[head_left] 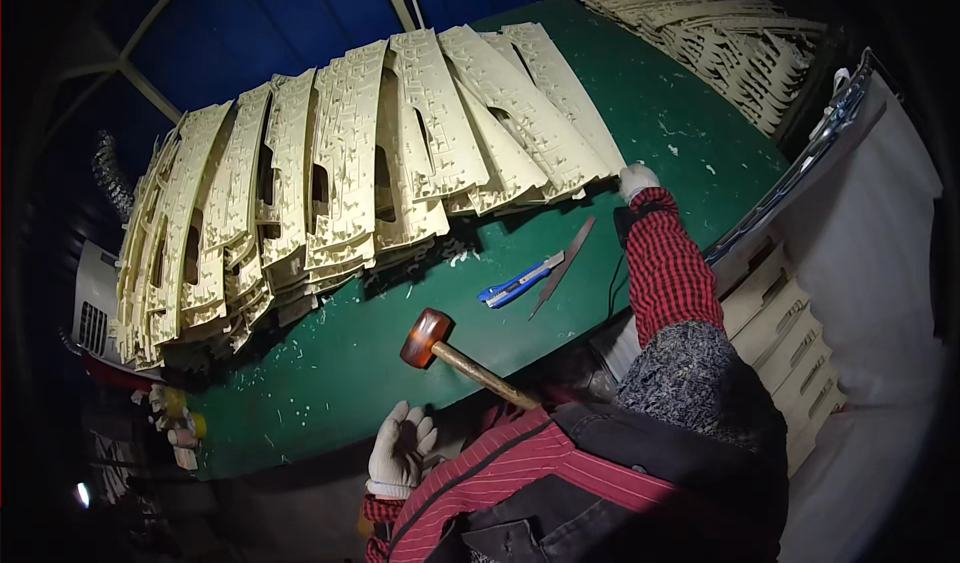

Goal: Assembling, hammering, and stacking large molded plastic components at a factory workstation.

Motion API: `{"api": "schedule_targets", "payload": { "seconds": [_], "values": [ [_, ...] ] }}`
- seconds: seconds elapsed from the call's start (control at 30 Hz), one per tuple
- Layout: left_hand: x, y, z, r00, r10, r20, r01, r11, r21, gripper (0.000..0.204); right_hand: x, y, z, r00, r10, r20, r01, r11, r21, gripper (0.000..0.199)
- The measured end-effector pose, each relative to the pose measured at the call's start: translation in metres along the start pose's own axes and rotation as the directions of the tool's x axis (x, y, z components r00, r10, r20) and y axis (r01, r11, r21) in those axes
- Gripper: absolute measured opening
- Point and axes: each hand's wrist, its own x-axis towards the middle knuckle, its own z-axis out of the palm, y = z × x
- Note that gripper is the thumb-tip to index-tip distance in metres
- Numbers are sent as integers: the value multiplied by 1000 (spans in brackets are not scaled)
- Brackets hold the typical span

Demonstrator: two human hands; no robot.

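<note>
My left hand, in a white knit glove, is held low by the table's near edge, palm up with loosely curled fingers and nothing in it. At the right end of the pile, my right hand, also gloved, is closed beside the corner of a cream plastic panel. What its fingers hold, if anything, is hidden. Just below that wrist a dark object shows in part. Between my hands, a mallet with an amber head, a blue utility knife and a thin dark blade-like tool lie on the green table.
Many long ribbed panels overlap in a stack across the far side. Another stack of panels stands at the back right. More panels show beside a grey-white sheet on the right. Small pale scraps litter the tabletop.
</note>
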Motion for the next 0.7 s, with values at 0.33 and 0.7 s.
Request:
{"api": "schedule_targets", "payload": {
  "seconds": [0.33, 0.7],
  "values": [
    [31, 34, -1, 985, -156, 72, 146, 981, 124, 46, -47, -33, -20, 955, 296, -18, -294, 954, 58, 42],
    [0, 51, -55, 984, -172, -49, 176, 979, 102, 45, -9, 15, -50, 999, 20, -26, -24, 979, -203, 37]
  ]
}}
